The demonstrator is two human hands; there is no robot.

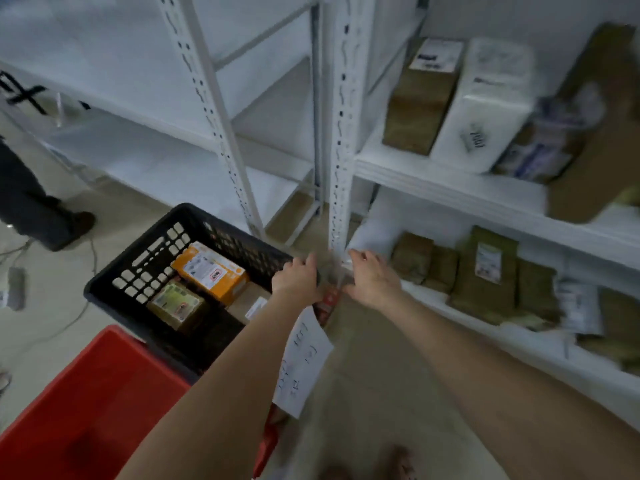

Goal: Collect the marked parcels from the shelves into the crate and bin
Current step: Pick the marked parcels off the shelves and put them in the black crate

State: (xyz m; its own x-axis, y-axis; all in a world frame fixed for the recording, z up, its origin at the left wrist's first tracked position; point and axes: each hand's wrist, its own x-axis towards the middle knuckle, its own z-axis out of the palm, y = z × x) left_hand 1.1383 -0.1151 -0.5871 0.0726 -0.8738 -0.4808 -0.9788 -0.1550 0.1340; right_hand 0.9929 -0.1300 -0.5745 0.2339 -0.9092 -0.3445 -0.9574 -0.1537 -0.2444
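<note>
Down by the foot of the white shelf upright (pixel 341 188), both bare arms reach forward and the two hands sit close together, just apart. The left hand (pixel 294 280) has its fingers curled and grips a paper sheet (pixel 303 362) with handwritten marks, which hangs below the wrist; a small red object (pixel 329 301) pokes out beside that hand, though blur hides whether the fingers hold it too. The right hand (pixel 372 280) lies flat with its fingers stretched nearly straight and the thumb spread, its fingertips at the upright and curled round nothing.

Left of the hands, the black crate (pixel 104 277) stands on the floor and contains an orange box (pixel 211 271), a brown box with a green label (pixel 176 304) and a plain cardboard parcel (pixel 247 303). Nearer the camera, the red bin (pixel 86 393) touches the crate.

Right of the upright, the lower shelf (pixel 433 303) carries a row of brown parcels (pixel 485 275), one with a printed label. On the upper shelf (pixel 450 195) a brown box (pixel 420 98) stands beside a white parcel (pixel 481 109). At far left, another person's leg (pixel 31 202) stands on the floor.
</note>
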